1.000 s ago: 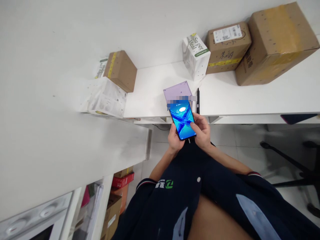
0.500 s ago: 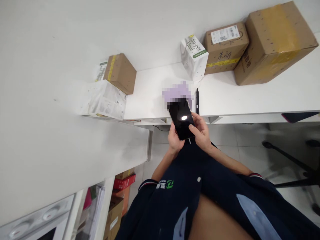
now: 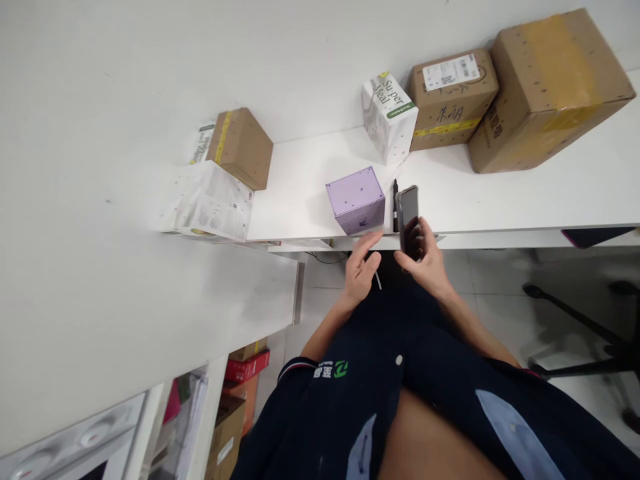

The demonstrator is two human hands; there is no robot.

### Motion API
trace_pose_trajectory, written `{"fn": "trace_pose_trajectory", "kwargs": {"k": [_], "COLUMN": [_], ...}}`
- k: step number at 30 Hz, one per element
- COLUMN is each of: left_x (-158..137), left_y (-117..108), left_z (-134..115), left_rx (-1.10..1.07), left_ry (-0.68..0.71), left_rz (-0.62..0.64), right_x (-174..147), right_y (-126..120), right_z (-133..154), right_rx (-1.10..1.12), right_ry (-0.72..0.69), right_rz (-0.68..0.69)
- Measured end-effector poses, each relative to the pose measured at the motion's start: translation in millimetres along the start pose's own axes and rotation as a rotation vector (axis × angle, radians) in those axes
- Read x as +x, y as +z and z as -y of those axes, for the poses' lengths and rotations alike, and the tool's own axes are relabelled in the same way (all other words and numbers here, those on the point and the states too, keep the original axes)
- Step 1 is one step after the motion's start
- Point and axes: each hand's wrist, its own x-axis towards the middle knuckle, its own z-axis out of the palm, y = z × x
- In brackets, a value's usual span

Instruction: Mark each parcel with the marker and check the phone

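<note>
My right hand (image 3: 426, 263) grips a dark smartphone (image 3: 409, 217) by its lower part, the phone tilted on edge just in front of the shelf. To its left, my left hand (image 3: 361, 272) holds nothing, its thumb and fingers apart, close to the shelf's front edge. Just beyond that hand a small purple box (image 3: 356, 193) stands on the white shelf (image 3: 295, 193). A black marker pen (image 3: 395, 200) lies between the box and the phone, its near end at the front edge.
Behind stand a white Su-per Meal box (image 3: 390, 117), a taped carton (image 3: 453, 100) and a larger carton (image 3: 550, 93). At left are another carton (image 3: 245, 147) and a white box (image 3: 215, 200). A black chair base (image 3: 590, 367) stands on the floor at right.
The phone has gone from both hands into my right hand alone, moving right and turning on edge. My left hand has let go of it. The purple box now shows fully.
</note>
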Motion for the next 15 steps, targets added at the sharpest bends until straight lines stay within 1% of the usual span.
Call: {"fn": "trace_pose_trajectory", "kwargs": {"k": [1,2,3,4,6,8,10,12,15], "left_x": [4.8,10.4,16.8,23.5,37.5,50.9,64.0,77.7,99.0], "left_y": [-9.9,-20.0,-29.7,-38.8,-53.9,-65.0,-73.0,-78.3,-80.4], "left_z": [2.4,5.9,10.2,15.0,24.1,30.9,34.9,36.3,35.7], "left_rx": [0.118,0.199,0.257,0.299,0.360,0.424,0.490,0.524,0.460], "left_ry": [0.112,0.187,0.229,0.247,0.247,0.215,0.162,0.111,0.086], "left_rz": [-0.010,-0.072,-0.141,-0.194,-0.233,-0.210,-0.153,-0.079,0.046], "right_x": [7.7,16.3,25.4,34.3,50.0,60.7,65.7,66.2,64.1], "right_y": [-9.1,-18.2,-26.7,-34.2,-44.4,-48.1,-47.0,-44.2,-40.9], "right_z": [-4.8,-9.7,-14.5,-19.3,-28.0,-35.4,-40.8,-43.4,-39.0], "right_rx": [-0.110,-0.222,-0.333,-0.437,-0.626,-0.770,-0.844,-0.855,-0.859], "right_ry": [0.016,0.041,0.076,0.113,0.152,0.124,0.066,0.034,0.025], "right_rz": [-0.059,-0.105,-0.135,-0.151,-0.156,-0.148,-0.144,-0.134,-0.093]}}
